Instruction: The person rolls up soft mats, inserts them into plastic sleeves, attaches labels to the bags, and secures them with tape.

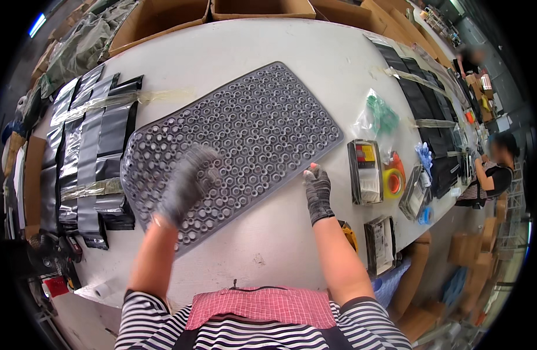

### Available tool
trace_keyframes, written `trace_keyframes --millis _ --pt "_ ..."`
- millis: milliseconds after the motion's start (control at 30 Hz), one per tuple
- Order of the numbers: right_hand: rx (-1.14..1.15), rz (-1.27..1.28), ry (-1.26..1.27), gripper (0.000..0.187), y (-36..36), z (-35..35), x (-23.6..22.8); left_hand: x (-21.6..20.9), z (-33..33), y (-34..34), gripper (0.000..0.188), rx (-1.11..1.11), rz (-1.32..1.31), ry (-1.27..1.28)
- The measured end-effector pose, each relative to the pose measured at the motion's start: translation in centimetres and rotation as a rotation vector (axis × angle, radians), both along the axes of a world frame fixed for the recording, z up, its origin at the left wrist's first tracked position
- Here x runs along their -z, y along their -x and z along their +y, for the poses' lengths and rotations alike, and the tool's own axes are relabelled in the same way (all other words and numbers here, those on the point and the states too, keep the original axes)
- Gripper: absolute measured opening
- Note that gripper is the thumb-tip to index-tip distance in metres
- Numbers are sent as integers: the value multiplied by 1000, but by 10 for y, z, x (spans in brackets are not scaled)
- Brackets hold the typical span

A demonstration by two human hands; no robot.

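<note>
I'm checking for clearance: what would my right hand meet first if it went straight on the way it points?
Most likely the gray suction-cup mat: its edge lies right ahead of the right hand. Depth is unclear, so I can't tell whether the fingers already touch it.

- You have two gloved hands: left hand (190,181), right hand (318,189).
- One grey mat (262,116) under your left hand.
- Two black stacks (90,157) (413,87), one on each hand's outer side.
- Three black-edged trays (352,175) (406,199) (371,248) right of your right hand.
</note>
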State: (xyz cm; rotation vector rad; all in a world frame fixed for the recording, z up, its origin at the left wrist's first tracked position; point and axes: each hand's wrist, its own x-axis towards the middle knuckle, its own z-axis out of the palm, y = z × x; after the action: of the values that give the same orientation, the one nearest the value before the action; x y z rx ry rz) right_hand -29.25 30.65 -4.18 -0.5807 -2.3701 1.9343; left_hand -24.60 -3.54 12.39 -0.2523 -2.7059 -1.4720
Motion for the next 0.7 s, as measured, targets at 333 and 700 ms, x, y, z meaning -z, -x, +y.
trace_keyframes --millis 333,700 --pt "134 -224 414 39 -4 -11 -25 83 -187 90 96 -573 -508 1057" --pt "27 -121 259 34 -13 -13 -12 -90 -104 -13 34 -437 -260 -725"
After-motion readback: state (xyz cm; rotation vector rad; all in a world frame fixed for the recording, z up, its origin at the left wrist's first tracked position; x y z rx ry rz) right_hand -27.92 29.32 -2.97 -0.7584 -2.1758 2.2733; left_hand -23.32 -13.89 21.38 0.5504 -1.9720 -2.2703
